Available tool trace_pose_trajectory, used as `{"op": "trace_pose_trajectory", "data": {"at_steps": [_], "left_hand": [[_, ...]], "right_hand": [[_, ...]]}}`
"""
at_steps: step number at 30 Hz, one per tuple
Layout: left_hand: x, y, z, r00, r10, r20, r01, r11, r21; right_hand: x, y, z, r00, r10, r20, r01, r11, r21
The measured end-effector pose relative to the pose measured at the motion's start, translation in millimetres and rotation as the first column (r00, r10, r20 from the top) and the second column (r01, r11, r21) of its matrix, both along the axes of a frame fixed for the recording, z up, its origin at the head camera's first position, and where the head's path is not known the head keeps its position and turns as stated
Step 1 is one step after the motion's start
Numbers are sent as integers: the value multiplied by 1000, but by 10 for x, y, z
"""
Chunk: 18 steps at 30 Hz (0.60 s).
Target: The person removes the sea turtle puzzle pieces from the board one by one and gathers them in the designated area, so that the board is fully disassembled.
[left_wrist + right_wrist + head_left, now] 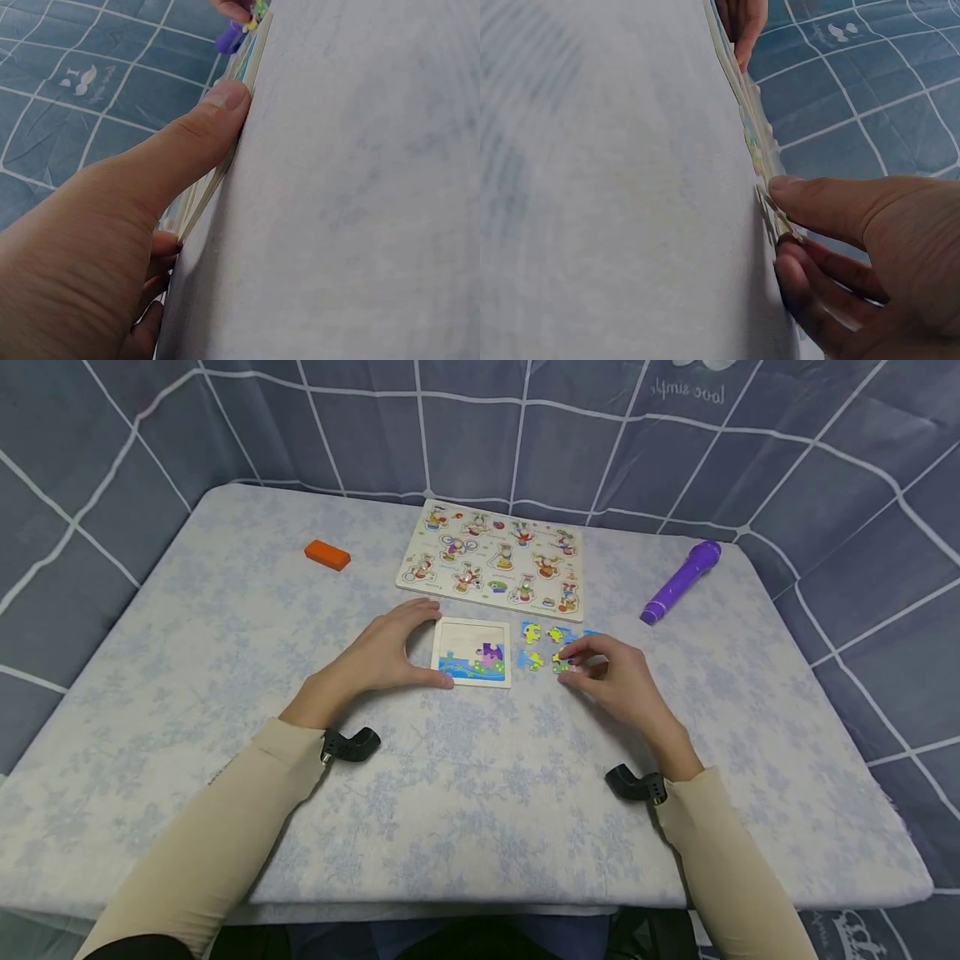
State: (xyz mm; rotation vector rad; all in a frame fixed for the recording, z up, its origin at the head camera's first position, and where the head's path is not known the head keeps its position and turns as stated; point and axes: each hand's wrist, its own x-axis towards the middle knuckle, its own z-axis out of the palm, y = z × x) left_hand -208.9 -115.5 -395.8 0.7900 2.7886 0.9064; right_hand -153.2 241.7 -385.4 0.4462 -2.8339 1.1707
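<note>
- A curtained-off nook, whether in a home or a studio cannot be told
- Grey-blue gridded fabric (pixel 472 443) with white printed lettering (pixel 688 392) hangs along the back and both sides
- A pale, blue-patterned cloth (pixel 465 810) covers the table (pixel 435 893)
- Toys: a picture board (pixel 483 572), a small tray puzzle (pixel 459 637)

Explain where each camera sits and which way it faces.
Head: worn on the head, facing forward and down at the puzzle tray; left grip, right grip and sleeved forearms show.
Left wrist: worn there, facing the left grip at the tray's edge; the right grip partly shows.
Right wrist: worn there, facing the right grip pinching a puzzle piece; the left grip partly shows.
Shared: both wrist views show the tray and gridded cloth.
</note>
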Motion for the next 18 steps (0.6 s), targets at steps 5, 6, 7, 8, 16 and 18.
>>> {"op": "trace_pose_trajectory", "data": {"at_steps": [5, 6, 7, 8, 16, 18], "left_hand": [[0, 0, -10, 1000, -2, -2, 2, 1000, 10], [-4, -2, -15, 1000, -3, -2, 3, 1000, 10], [-5, -4, -16, 1000, -2, 0, 2, 1000, 9], [-5, -4, -16, 1000, -2, 0, 2, 1000, 9], [-5, -4, -2, 1000, 3, 0, -3, 1000, -2], [-9, -2, -3, 1000, 3, -1, -3, 1000, -5]], "right_hand": [[27, -14, -15, 1000, -2, -30, 4, 999, 43], [31, -19, -19, 999, -4, -36, 5, 999, 50], [34, -23, -21, 999, -5, -40, 7, 999, 53], [37, -27, -22, 999, -6, -44, 9, 998, 56], [47, -25, -13, 999, 0, -51, 5, 994, 108], [48, -16, -12, 998, 6, -60, 2, 993, 119]]}}
